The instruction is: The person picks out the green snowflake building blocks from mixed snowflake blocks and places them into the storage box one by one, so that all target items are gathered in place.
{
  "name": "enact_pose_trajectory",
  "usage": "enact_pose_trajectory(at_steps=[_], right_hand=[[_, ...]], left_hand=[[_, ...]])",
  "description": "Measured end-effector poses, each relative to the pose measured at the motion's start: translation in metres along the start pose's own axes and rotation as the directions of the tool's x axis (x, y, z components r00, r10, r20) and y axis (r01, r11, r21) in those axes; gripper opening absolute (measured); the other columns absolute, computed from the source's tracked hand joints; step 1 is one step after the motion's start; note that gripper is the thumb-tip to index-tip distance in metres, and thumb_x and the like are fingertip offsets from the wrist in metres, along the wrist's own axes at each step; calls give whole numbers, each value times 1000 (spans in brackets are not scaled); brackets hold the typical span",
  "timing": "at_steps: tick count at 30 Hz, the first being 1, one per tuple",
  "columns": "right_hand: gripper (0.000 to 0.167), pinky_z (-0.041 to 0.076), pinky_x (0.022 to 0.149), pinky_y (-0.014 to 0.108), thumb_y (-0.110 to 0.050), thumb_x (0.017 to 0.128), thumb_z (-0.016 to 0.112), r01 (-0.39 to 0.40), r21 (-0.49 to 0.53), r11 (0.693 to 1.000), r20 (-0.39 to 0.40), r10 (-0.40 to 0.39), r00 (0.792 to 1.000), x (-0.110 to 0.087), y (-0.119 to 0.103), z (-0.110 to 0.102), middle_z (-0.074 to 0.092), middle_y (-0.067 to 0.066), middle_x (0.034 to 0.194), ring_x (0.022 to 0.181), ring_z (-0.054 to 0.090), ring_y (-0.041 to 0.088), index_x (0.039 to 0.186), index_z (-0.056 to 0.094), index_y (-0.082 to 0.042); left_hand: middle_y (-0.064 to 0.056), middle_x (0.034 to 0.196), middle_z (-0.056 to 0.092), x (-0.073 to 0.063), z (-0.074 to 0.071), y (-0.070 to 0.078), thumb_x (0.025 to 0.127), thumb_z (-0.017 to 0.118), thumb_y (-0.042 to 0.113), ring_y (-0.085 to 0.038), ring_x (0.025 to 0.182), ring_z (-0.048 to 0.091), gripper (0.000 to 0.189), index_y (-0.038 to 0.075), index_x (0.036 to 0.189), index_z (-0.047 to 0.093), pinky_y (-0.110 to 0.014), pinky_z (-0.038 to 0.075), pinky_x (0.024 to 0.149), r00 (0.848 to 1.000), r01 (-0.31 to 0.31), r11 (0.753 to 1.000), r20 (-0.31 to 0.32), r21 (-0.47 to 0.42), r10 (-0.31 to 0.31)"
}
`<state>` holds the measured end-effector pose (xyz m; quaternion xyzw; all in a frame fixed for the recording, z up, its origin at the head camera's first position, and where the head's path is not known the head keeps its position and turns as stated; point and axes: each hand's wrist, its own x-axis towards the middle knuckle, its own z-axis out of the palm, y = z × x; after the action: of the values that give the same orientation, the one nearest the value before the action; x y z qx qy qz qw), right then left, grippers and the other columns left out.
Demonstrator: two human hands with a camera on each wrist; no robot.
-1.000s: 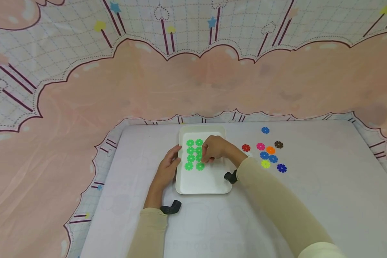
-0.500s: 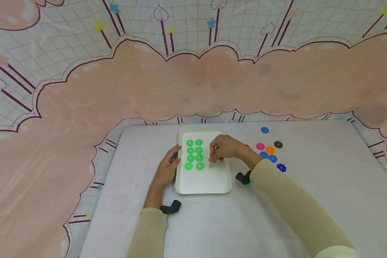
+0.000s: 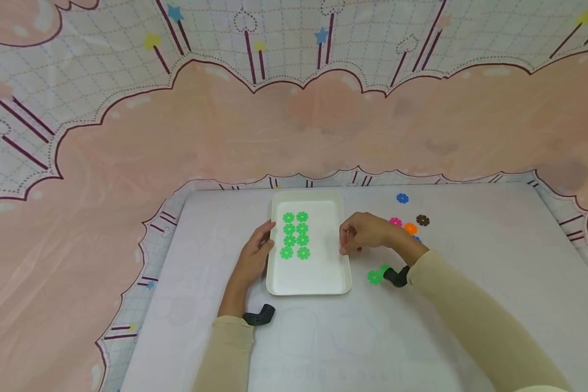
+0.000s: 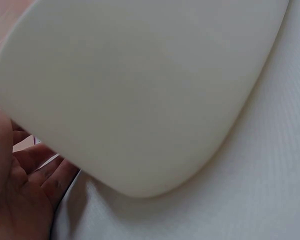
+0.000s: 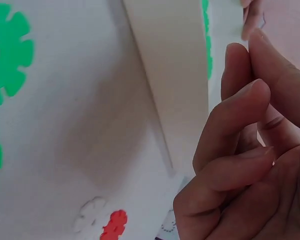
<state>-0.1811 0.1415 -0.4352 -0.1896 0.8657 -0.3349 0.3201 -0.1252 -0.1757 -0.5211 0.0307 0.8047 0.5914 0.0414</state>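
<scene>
A white rectangular tray (image 3: 313, 279) lies on the table. Two columns of green notched plastic discs, such as the disc (image 3: 286, 252), fill its left half. My left hand (image 3: 251, 259) rests against the tray's left side, fingertips and thumb at the rim; the left wrist view shows the fingers (image 4: 47, 175) partly hidden behind the tray wall. My right hand (image 3: 365, 231) hovers by the tray's right rim. In the right wrist view its fingers (image 5: 232, 120) are curled, thumb and index tips together, with nothing visible between them.
Two loose green discs (image 3: 374, 277) lie right of the tray, one partly behind the wrist camera (image 3: 397, 276). Farther right are pink (image 3: 395, 222), orange (image 3: 410, 228), brown (image 3: 423, 220) and blue (image 3: 402, 198) discs. A red disc (image 5: 114, 225) and a clear one (image 5: 90, 212) show in the right wrist view.
My right hand has moved right, from over the green discs to the tray's right rim, uncovering the second column and the loose green discs. The left hand and tray have stayed put.
</scene>
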Motion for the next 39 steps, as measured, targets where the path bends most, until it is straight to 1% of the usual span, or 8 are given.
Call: enact_pose_trajectory(at_steps=[6, 10, 15, 18, 22, 27, 34, 39], right_hand=[[13, 42, 60, 27, -19, 85, 84, 15, 14, 1000, 15, -16, 1000, -9, 10, 0, 58, 1, 65, 67, 56, 25, 81, 72, -14], [10, 47, 62, 28, -17, 85, 82, 32, 11, 999, 43, -33, 999, -13, 18, -3, 61, 1, 68, 67, 56, 20, 84, 73, -14], [5, 52, 66, 31, -11, 85, 79, 53, 12, 999, 79, -53, 995, -20, 29, -6, 66, 1, 73, 68, 57, 17, 88, 74, -11], [6, 52, 67, 30, -12, 85, 80, 29, -14, 999, 89, -28, 996, -24, 34, -6, 66, 0, 76, 73, 58, 17, 89, 75, -13], [11, 52, 69, 29, -21, 84, 84, -14, -59, 998, 106, 20, 994, -30, 41, -6, 68, -1, 81, 80, 60, 18, 90, 76, -18], [14, 55, 73, 31, -26, 82, 86, -33, -91, 995, 114, 43, 993, -34, 50, -4, 70, -2, 85, 87, 61, 19, 92, 78, -20], [18, 53, 74, 31, -25, 78, 89, -63, -85, 994, 96, 71, 993, -39, 61, -5, 69, -1, 85, 87, 60, 19, 90, 77, -21], [21, 53, 73, 31, -22, 75, 92, -76, -118, 990, 76, 85, 993, -43, 67, -6, 67, -1, 84, 86, 59, 19, 90, 77, -21]], left_hand=[[4, 165, 35, 0, -1, 2, 107, 48, 13, -24, 150, 39, 47, 18, 153, 46, -50, 33, 123, 1000, 0, 1000, 10, -15, 0], [3, 165, 36, 0, -1, 2, 107, 48, 12, -25, 149, 40, 47, 18, 153, 47, -51, 34, 122, 1000, -7, 1000, 10, -14, 7], [2, 165, 35, 0, -1, 1, 107, 47, 12, -24, 151, 37, 47, 17, 154, 46, -50, 33, 123, 1000, -3, 1000, 12, -17, 3], [4, 165, 35, -1, 0, 1, 107, 48, 13, -22, 151, 37, 47, 18, 154, 46, -49, 32, 123, 1000, 4, 1000, 9, -19, -4], [7, 164, 36, -1, 0, 1, 107, 48, 14, -20, 152, 36, 46, 19, 153, 47, -47, 31, 124, 1000, 11, 1000, 5, -8, -10], [6, 165, 36, -1, 0, 1, 107, 47, 14, -21, 152, 36, 46, 19, 153, 47, -48, 32, 124, 1000, 12, 1000, 7, -15, -12], [7, 164, 36, -1, 0, 2, 107, 48, 14, -20, 151, 37, 46, 19, 153, 47, -48, 32, 123, 1000, 16, 1000, 7, -16, -15], [8, 164, 36, -1, 0, 2, 107, 48, 15, -20, 151, 37, 46, 20, 153, 47, -47, 31, 124, 1000, 18, 1000, 2, -6, -18]])
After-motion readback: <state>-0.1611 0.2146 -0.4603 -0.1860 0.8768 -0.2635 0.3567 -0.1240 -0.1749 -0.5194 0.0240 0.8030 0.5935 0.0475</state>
